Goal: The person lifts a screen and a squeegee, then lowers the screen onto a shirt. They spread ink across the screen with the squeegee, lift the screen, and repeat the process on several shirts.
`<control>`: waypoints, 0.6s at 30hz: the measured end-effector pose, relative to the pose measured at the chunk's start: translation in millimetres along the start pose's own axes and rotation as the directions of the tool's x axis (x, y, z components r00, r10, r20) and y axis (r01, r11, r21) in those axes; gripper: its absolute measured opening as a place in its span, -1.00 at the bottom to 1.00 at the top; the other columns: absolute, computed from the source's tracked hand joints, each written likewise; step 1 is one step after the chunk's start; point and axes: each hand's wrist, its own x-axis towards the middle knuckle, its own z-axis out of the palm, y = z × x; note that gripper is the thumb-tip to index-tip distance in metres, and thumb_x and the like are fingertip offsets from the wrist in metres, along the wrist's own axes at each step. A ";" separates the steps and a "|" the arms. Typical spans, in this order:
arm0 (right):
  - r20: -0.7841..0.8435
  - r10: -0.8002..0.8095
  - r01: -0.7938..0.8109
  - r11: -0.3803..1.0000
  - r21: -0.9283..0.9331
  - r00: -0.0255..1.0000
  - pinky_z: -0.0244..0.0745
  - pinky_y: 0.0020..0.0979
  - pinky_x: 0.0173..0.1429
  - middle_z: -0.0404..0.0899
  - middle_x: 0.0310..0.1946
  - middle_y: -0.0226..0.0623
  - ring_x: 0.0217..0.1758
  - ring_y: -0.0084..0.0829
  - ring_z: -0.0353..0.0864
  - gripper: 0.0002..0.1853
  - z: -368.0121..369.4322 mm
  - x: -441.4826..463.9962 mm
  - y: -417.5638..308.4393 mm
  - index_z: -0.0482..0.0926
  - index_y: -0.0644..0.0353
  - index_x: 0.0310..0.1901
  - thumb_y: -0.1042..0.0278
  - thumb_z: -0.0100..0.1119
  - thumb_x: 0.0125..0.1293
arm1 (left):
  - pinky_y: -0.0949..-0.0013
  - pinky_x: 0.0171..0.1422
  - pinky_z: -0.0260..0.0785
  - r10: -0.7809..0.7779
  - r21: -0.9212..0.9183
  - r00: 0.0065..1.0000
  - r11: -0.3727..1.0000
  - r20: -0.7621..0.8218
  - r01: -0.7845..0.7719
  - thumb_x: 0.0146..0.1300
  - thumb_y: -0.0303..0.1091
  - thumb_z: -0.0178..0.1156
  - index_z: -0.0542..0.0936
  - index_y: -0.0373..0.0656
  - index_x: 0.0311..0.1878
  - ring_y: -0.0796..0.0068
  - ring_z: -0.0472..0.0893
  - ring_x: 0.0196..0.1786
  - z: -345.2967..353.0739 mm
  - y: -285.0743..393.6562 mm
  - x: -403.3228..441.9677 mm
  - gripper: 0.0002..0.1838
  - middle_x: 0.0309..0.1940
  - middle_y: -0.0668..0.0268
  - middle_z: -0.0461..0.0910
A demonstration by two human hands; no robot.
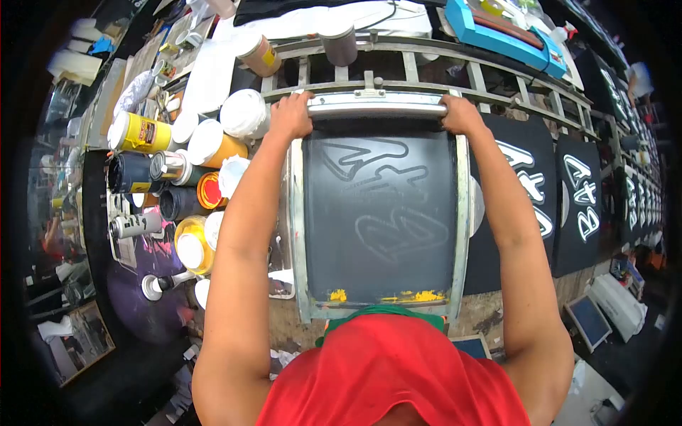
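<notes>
A screen-printing frame (299,234) lies in front of me, its dark mesh (380,206) showing outlined lettering shapes. Yellow smears mark the mesh's near edge. Across the far end runs a silver squeegee (376,106), with a dark band beneath it. My left hand (291,116) is closed around its left end, and my right hand (462,116) is closed around its right end. The fingers are partly hidden behind the bar. Just beyond it, a metal clamp (369,85) sits on the rail.
Ink tubs and cans, including a yellow can (140,133) and a white-lidded tub (244,113), crowd the left. A metal rail (412,68) crosses behind the screen. Black printed panels (579,206) with white lettering lie right. A blue tray (497,35) stands at the back.
</notes>
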 end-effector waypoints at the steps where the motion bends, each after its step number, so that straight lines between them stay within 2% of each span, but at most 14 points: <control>1: -0.013 -0.021 0.021 1.000 -0.007 1.000 0.58 -0.04 0.21 0.71 0.05 -0.02 0.15 0.02 0.68 -0.60 0.3 2.8 0.9 0.67 0.12 0.06 0.38 0.27 0.12 | -0.14 0.47 0.25 -0.001 -0.048 1.000 0.999 0.000 0.001 0.11 -0.38 0.28 0.52 0.10 0.32 0.03 0.51 0.36 -7.1 1.1 1.2 -0.38 0.26 0.22 0.59; 2: 0.033 -0.005 0.005 1.000 0.003 0.999 0.56 -0.05 0.26 0.69 0.08 -0.04 0.18 0.03 0.66 -0.55 -0.3 5.2 2.0 0.67 0.11 0.09 0.35 0.35 0.10 | -0.11 0.42 0.33 0.005 -0.086 0.998 0.996 0.055 0.000 0.13 -0.34 0.30 0.54 0.11 0.32 0.06 0.53 0.37 -15.0 1.8 2.3 -0.40 0.27 0.19 0.60; 3: 0.039 -0.009 0.009 1.000 0.004 0.999 0.56 -0.05 0.26 0.69 0.08 -0.04 0.18 0.03 0.66 -0.55 -3.1 3.7 -0.5 0.67 0.11 0.09 0.35 0.35 0.10 | -0.11 0.42 0.33 -0.001 -0.086 0.998 0.996 0.059 0.006 0.13 -0.34 0.30 0.54 0.11 0.32 0.06 0.53 0.37 -17.0 -1.3 6.1 -0.40 0.27 0.19 0.60; 5: 0.058 -0.011 0.013 1.000 -0.028 0.998 0.56 -0.06 0.29 0.69 0.09 -0.05 0.19 0.02 0.65 -0.50 -10.6 1.1 -3.6 0.66 0.11 0.11 0.32 0.43 0.06 | -0.01 0.37 0.43 0.014 -0.096 0.983 0.995 0.184 0.004 0.12 -0.26 0.43 0.58 0.09 0.30 0.02 0.59 0.29 -20.6 -6.2 11.9 -0.39 0.21 0.10 0.65; 6: 0.054 -0.013 0.015 0.999 -0.044 0.998 0.56 -0.06 0.28 0.68 0.10 -0.05 0.20 0.02 0.65 -0.49 -11.2 2.4 -4.8 0.67 0.11 0.11 0.30 0.46 0.05 | 0.05 0.36 0.45 0.002 -0.085 0.984 0.996 0.179 0.014 0.12 -0.25 0.45 0.62 0.08 0.28 0.02 0.62 0.26 -22.7 -6.9 12.2 -0.41 0.17 0.08 0.68; 9: 0.046 -0.038 0.040 0.998 -0.043 0.998 0.56 -0.06 0.29 0.68 0.10 -0.05 0.20 0.02 0.65 -0.50 -11.4 8.7 -2.6 0.68 0.12 0.09 0.30 0.47 0.04 | -0.02 0.40 0.41 0.008 -0.088 0.974 0.996 0.225 0.012 0.11 -0.23 0.42 0.61 0.14 0.30 0.10 0.60 0.31 -21.6 -12.6 23.9 -0.39 0.21 0.19 0.67; 11: 0.048 -0.040 0.042 0.998 -0.041 0.998 0.55 -0.06 0.29 0.68 0.10 -0.02 0.20 0.04 0.64 -0.50 -6.9 15.7 1.3 0.69 0.16 0.08 0.30 0.47 0.04 | 0.00 0.40 0.42 0.019 -0.060 0.969 0.998 0.246 -0.005 0.11 -0.25 0.40 0.61 0.15 0.31 0.10 0.60 0.31 -20.6 -10.8 28.3 -0.39 0.21 0.19 0.67; 13: 0.024 -0.095 0.095 0.995 0.017 0.995 0.54 -0.06 0.25 0.67 0.01 0.09 0.14 0.11 0.64 -0.47 -5.6 19.0 4.8 0.69 0.26 0.02 0.32 0.54 -0.05 | 0.01 0.39 0.43 0.033 -0.049 0.967 0.999 0.251 -0.021 0.12 -0.28 0.38 0.61 0.14 0.30 0.09 0.61 0.31 -19.4 -11.0 33.6 -0.40 0.21 0.18 0.67; 18: 0.061 -0.078 0.076 0.996 0.045 0.995 0.54 -0.06 0.21 0.68 -0.06 0.14 0.09 0.13 0.65 -0.52 -7.9 17.0 7.2 0.69 0.30 -0.03 0.30 0.49 -0.03 | 0.00 0.38 0.44 0.045 -0.051 0.956 0.998 0.291 -0.031 0.12 -0.31 0.33 0.62 0.12 0.29 0.07 0.61 0.30 -12.7 -11.0 41.0 -0.42 0.20 0.14 0.67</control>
